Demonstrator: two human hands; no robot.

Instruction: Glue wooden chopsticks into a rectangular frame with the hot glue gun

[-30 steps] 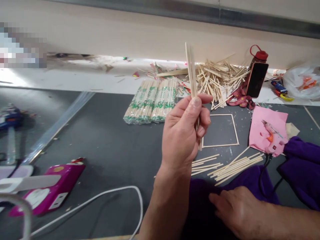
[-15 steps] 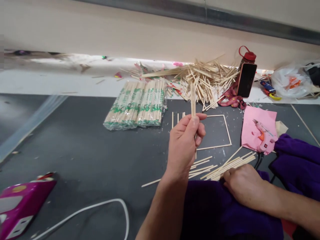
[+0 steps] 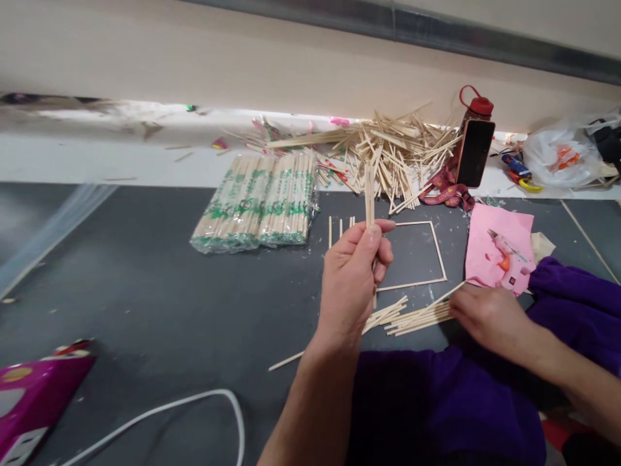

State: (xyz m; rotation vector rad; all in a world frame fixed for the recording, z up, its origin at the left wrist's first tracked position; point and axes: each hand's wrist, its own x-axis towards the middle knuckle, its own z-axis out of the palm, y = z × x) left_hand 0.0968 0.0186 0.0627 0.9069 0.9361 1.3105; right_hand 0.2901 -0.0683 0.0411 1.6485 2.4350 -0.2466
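My left hand (image 3: 356, 265) is closed round a few pale wooden chopsticks (image 3: 370, 194), held upright in front of me. To its right, my right hand (image 3: 490, 317) curls over the right ends of a loose row of chopsticks (image 3: 420, 317) on the grey floor; its fingertips are partly hidden. A rectangular frame of joined chopsticks (image 3: 439, 252) lies flat behind my hands, its left part covered by my left hand. Several separate chopsticks (image 3: 330, 232) stand out just left of that frame.
Wrapped chopstick bundles (image 3: 252, 204) lie left of a big loose pile of sticks (image 3: 402, 152). A phone (image 3: 475, 154) leans on a red-capped bottle (image 3: 480, 107). Pliers (image 3: 507, 246) rest on pink paper (image 3: 480, 226). A magenta power strip (image 3: 43, 401) and white cable (image 3: 194, 398) are at lower left.
My right hand has moved right and up along the loose chopsticks to their right ends, and the row has shifted slightly. My left hand keeps its hold; the view has turned slightly.
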